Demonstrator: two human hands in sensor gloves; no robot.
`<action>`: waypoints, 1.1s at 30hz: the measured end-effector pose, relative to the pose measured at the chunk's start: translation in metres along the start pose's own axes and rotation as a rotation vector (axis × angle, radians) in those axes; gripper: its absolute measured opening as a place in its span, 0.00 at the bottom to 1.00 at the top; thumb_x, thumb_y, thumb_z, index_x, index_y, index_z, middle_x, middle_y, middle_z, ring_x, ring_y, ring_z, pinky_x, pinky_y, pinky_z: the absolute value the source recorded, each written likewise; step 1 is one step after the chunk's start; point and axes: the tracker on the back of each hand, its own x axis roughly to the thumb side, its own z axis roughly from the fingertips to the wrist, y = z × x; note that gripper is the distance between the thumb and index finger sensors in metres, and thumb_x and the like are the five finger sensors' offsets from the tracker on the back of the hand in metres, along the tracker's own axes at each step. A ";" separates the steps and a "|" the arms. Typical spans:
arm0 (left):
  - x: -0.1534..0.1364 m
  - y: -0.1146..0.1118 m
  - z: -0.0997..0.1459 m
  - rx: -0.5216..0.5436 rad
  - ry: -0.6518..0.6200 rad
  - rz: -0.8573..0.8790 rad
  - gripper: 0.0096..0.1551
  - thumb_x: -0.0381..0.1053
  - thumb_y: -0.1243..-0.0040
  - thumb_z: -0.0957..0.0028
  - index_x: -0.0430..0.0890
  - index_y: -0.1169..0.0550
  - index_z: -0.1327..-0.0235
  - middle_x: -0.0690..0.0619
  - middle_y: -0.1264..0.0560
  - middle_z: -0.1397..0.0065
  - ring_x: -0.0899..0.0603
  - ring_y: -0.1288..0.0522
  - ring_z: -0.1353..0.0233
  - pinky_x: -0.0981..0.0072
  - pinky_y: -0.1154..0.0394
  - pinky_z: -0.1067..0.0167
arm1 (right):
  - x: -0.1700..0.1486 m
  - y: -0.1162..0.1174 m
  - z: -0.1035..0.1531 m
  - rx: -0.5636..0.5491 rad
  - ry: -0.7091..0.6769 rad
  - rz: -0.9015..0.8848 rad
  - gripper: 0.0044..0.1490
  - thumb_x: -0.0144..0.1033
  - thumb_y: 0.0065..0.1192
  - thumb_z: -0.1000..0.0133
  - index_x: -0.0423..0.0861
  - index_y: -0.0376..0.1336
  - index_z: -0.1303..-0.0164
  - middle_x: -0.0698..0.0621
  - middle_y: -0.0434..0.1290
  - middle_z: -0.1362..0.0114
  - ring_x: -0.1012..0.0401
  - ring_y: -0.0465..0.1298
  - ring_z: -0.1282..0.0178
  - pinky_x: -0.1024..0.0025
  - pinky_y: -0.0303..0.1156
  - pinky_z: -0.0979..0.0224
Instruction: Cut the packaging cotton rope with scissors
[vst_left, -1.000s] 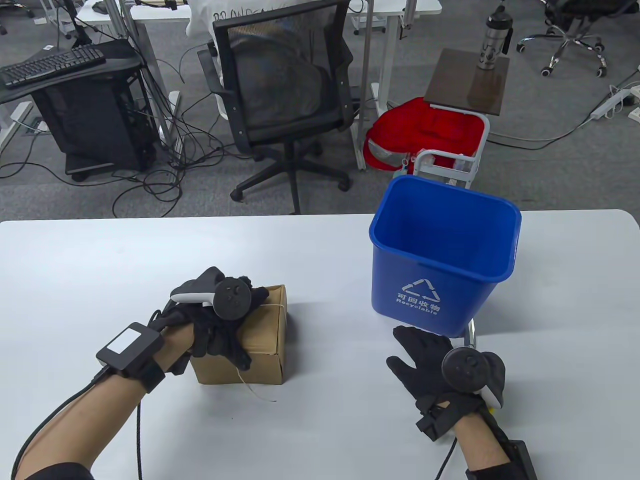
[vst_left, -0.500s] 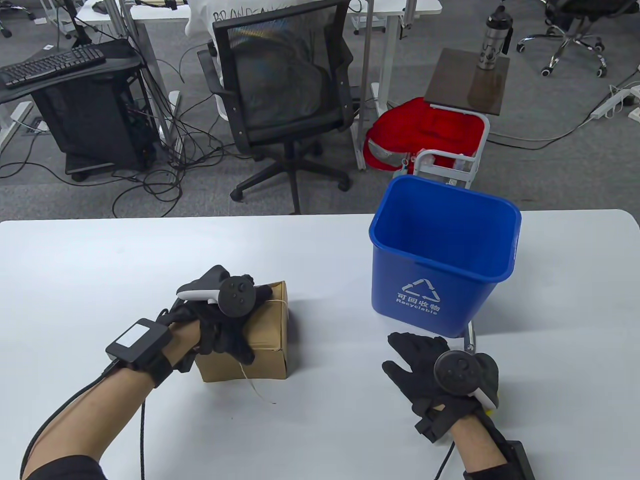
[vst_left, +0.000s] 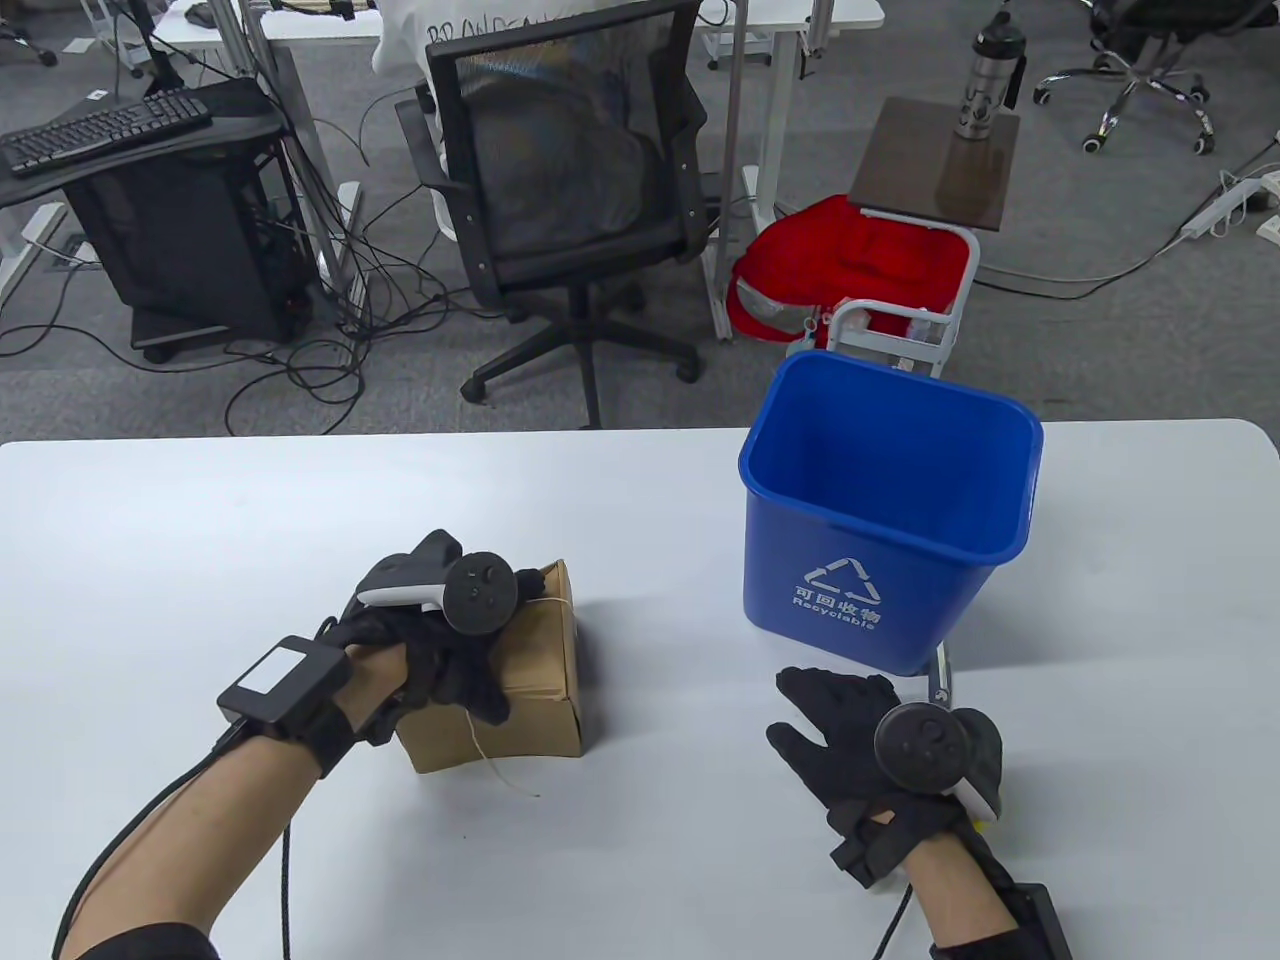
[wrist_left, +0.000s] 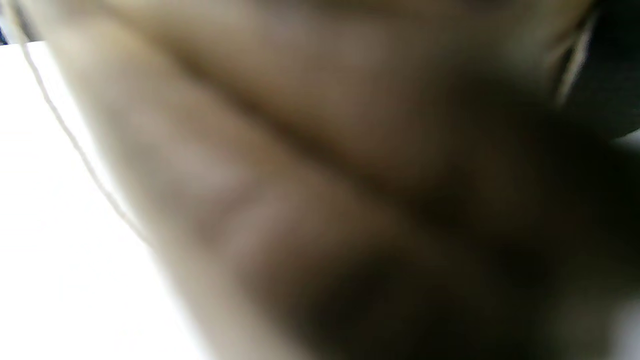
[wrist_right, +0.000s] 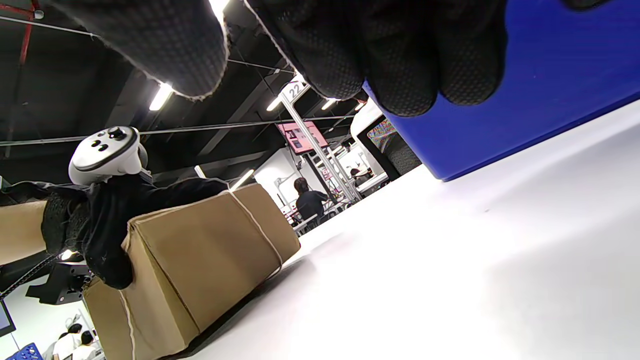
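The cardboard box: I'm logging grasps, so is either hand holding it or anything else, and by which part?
The left hand grips the cardboard box over its top near corner. The right hand rests open on the table, holding nothing.

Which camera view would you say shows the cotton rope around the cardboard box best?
The right wrist view: the cotton rope runs sharp across the cardboard box. The table view shows a strand and the loose end. The left wrist view is blurred, with only faint pale lines.

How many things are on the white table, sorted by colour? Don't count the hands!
Brown: 1, the cardboard box
Blue: 1, the recycling bin
Cream: 1, the cotton rope tied round the box
Total: 3
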 end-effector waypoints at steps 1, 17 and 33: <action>0.002 0.004 0.003 0.000 0.012 0.016 0.85 0.75 0.21 0.59 0.44 0.67 0.19 0.21 0.61 0.20 0.14 0.50 0.24 0.14 0.56 0.30 | 0.000 0.000 0.000 0.000 0.000 -0.001 0.43 0.54 0.63 0.46 0.35 0.67 0.30 0.28 0.72 0.28 0.30 0.69 0.32 0.16 0.50 0.33; 0.108 0.060 0.034 0.173 -0.107 -0.071 0.84 0.74 0.21 0.59 0.45 0.66 0.19 0.19 0.60 0.21 0.13 0.48 0.25 0.14 0.55 0.31 | -0.007 -0.009 0.002 -0.022 0.022 -0.027 0.43 0.53 0.63 0.46 0.34 0.66 0.30 0.27 0.71 0.28 0.29 0.68 0.32 0.15 0.48 0.32; 0.187 0.019 -0.007 0.042 -0.142 -0.195 0.84 0.75 0.21 0.60 0.45 0.65 0.20 0.20 0.60 0.22 0.14 0.48 0.25 0.15 0.53 0.32 | -0.004 -0.036 0.009 -0.097 0.001 0.018 0.43 0.53 0.64 0.46 0.34 0.66 0.30 0.27 0.71 0.27 0.29 0.67 0.31 0.15 0.46 0.32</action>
